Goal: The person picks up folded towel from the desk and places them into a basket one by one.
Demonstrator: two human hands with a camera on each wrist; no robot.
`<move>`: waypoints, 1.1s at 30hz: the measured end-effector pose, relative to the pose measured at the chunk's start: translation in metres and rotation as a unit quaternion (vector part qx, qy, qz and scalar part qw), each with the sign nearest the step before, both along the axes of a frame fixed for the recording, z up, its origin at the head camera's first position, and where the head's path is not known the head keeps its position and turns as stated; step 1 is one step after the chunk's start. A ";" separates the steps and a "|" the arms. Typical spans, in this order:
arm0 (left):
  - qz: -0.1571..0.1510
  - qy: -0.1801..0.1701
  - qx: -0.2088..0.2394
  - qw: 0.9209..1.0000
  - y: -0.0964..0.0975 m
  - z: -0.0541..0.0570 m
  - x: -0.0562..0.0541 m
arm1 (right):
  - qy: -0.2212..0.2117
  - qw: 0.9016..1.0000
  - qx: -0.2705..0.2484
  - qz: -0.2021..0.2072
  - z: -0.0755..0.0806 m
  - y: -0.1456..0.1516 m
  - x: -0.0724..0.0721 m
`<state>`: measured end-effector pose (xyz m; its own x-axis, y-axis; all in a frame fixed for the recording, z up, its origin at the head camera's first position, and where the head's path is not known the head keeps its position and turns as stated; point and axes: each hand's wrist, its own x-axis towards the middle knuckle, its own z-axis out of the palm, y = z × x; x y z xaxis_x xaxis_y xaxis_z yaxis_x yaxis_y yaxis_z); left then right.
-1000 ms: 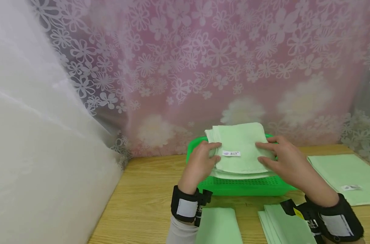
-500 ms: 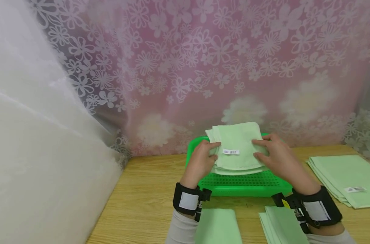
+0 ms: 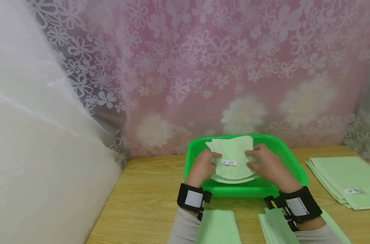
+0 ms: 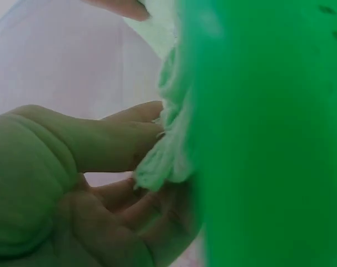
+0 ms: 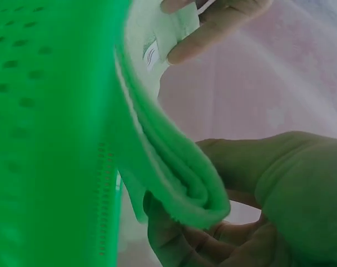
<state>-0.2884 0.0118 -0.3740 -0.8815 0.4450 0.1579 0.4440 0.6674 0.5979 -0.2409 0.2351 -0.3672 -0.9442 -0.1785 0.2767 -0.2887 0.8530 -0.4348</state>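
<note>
A folded pale green towel (image 3: pixel 237 154) with a small white label is inside the green plastic basket (image 3: pixel 258 193), its layers stacked and its sides bent upward. My left hand (image 3: pixel 203 166) grips the towel's left side, thumb on top and fingers beneath, as the left wrist view shows at the towel's layered edge (image 4: pixel 171 133). On the opposite side my right hand (image 3: pixel 268 166) pinches the folded edge, which curves between thumb and fingers in the right wrist view at the towel (image 5: pixel 185 172). The basket wall (image 5: pixel 57 139) hides part of the towel there.
One folded green towel (image 3: pixel 220 225) lies on the wooden table (image 3: pixel 142 196) in front of the basket. Another towel stack (image 3: pixel 274 225) lies partly under my right forearm. A larger folded towel (image 3: pixel 346 181) with a label is at the right. A floral curtain (image 3: pixel 203 67) hangs behind.
Both hands have lowered the towel into the basket, uncovering more of the basket's rim. My right hand has moved left, closer to the left hand, and the towel's sides have bent.
</note>
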 end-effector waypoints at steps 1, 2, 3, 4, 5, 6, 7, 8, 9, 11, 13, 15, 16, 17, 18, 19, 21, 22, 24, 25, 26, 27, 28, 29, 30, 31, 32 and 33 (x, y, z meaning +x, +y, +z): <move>0.001 -0.012 -0.006 1.000 0.000 -0.002 0.000 | -0.005 1.000 0.004 0.002 -0.003 -0.001 -0.002; 0.001 -0.021 -0.015 1.000 0.001 -0.005 -0.001 | -0.009 1.000 0.009 0.002 -0.007 -0.002 -0.004; 0.001 -0.033 -0.023 0.999 0.001 -0.006 -0.001 | -0.014 1.000 0.015 0.004 -0.010 -0.004 -0.005; 0.000 -0.046 -0.032 0.998 0.002 -0.009 -0.001 | -0.019 1.000 0.020 0.010 -0.013 -0.005 -0.007; -0.002 -0.052 -0.047 0.998 0.003 -0.011 -0.002 | -0.024 0.999 0.027 0.015 -0.016 -0.006 -0.008; -0.004 -0.061 -0.058 0.996 0.004 -0.014 -0.002 | -0.030 0.999 0.035 0.022 -0.019 -0.007 -0.009; -0.007 -0.065 -0.070 0.995 0.005 -0.016 -0.002 | -0.034 0.998 0.044 0.031 -0.021 -0.009 -0.009; -0.012 -0.064 -0.084 0.994 0.006 -0.018 -0.002 | -0.039 0.997 0.053 0.039 -0.024 -0.010 -0.010; -0.015 -0.066 -0.096 0.993 0.007 -0.020 -0.002 | -0.045 0.996 0.062 0.048 -0.026 -0.011 -0.009; -0.022 -0.064 -0.115 0.991 0.009 -0.023 -0.002 | -0.054 0.994 0.076 0.056 -0.029 -0.012 -0.008; -0.025 -0.059 -0.125 0.990 0.010 -0.025 -0.001 | -0.061 0.993 0.082 0.060 -0.030 -0.013 -0.007; -0.027 -0.055 -0.128 0.990 0.011 -0.025 -0.001 | -0.064 0.993 0.084 0.060 -0.030 -0.014 -0.005; -0.028 -0.054 -0.127 0.990 0.011 -0.025 -0.001 | -0.064 0.993 0.081 0.060 -0.029 -0.013 -0.005; -0.028 -0.051 -0.128 0.990 0.011 -0.025 -0.001 | -0.063 0.993 0.079 0.061 -0.028 -0.013 -0.004; -0.029 -0.049 -0.128 0.990 0.012 -0.024 -0.001 | -0.063 0.993 0.078 0.062 -0.028 -0.013 -0.004; -0.027 -0.051 -0.127 0.990 0.012 -0.024 -0.001 | -0.065 0.993 0.076 0.063 -0.028 -0.012 -0.004; -0.015 -0.057 -0.121 0.991 0.011 -0.023 -0.001 | -0.069 0.993 0.071 0.063 -0.028 -0.009 -0.004; -0.006 -0.057 -0.121 0.991 0.010 -0.023 0.000 | -0.072 0.993 0.068 0.061 -0.027 -0.008 -0.004; 0.011 -0.057 -0.116 0.992 0.007 -0.021 0.001 | -0.080 0.993 0.064 0.052 -0.026 -0.004 -0.004; 0.019 -0.060 -0.113 0.992 0.005 -0.020 0.002 | -0.082 0.993 0.063 0.048 -0.025 -0.002 -0.004; 0.024 -0.060 -0.114 0.991 0.003 -0.019 0.003 | -0.083 0.994 0.063 0.043 -0.024 0.000 -0.004; 0.028 -0.059 -0.116 0.991 0.002 -0.018 0.003 | -0.085 0.994 0.064 0.039 -0.023 0.001 -0.004; 0.026 -0.058 -0.120 0.991 0.001 -0.017 0.003 | -0.086 0.993 0.067 0.036 -0.022 0.001 -0.004; 0.023 -0.058 -0.121 0.991 0.001 -0.016 0.004 | -0.086 0.993 0.069 0.035 -0.022 0.002 -0.004; 0.021 -0.058 -0.123 0.990 0.001 -0.015 0.004 | -0.086 0.993 0.071 0.037 -0.021 0.002 -0.004; 0.018 -0.058 -0.127 0.990 0.002 -0.014 0.004 | -0.085 0.993 0.072 0.040 -0.022 0.001 -0.005; 0.014 -0.057 -0.131 0.990 0.004 -0.014 0.004 | -0.081 0.993 0.075 0.044 -0.023 0.001 -0.006; 0.009 -0.055 -0.137 0.989 0.006 -0.015 0.004 | -0.076 0.993 0.076 0.052 -0.024 0.000 -0.006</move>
<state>-0.2841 0.0175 -0.3892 -0.8950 0.4414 -0.0642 0.3721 0.8182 0.4384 -0.2472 0.2348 -0.3913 -0.9473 -0.3063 0.0940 -0.3196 0.8813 -0.3481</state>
